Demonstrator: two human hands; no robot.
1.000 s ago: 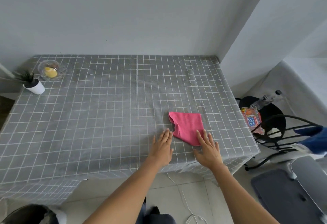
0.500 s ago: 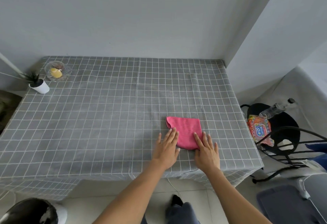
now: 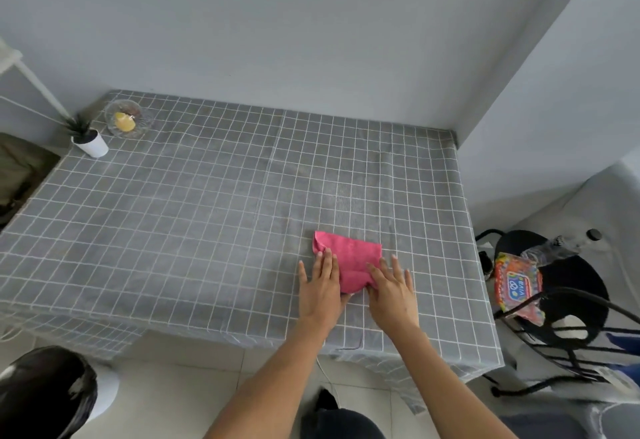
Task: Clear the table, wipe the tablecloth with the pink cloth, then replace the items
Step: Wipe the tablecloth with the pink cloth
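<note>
A folded pink cloth (image 3: 349,258) lies on the grey checked tablecloth (image 3: 194,216) near the table's front right. My left hand (image 3: 320,288) rests flat with spread fingers on the cloth's left edge. My right hand (image 3: 393,286) lies flat over the cloth's lower right edge. Both palms press down; neither hand grips anything. At the far left corner stand a small plant in a white pot (image 3: 90,140) and a glass dish holding a yellow candle (image 3: 127,122).
A black metal chair (image 3: 568,286) at the right carries a colourful wipes packet (image 3: 516,286) and a clear plastic bottle (image 3: 561,244). A black bin (image 3: 45,393) stands on the floor at lower left. Walls close the table's back and right sides.
Both hands slid forward onto the pink cloth, which now looks more folded and compact. The camera view shifted, so the table sits lower and further right in the frame.
</note>
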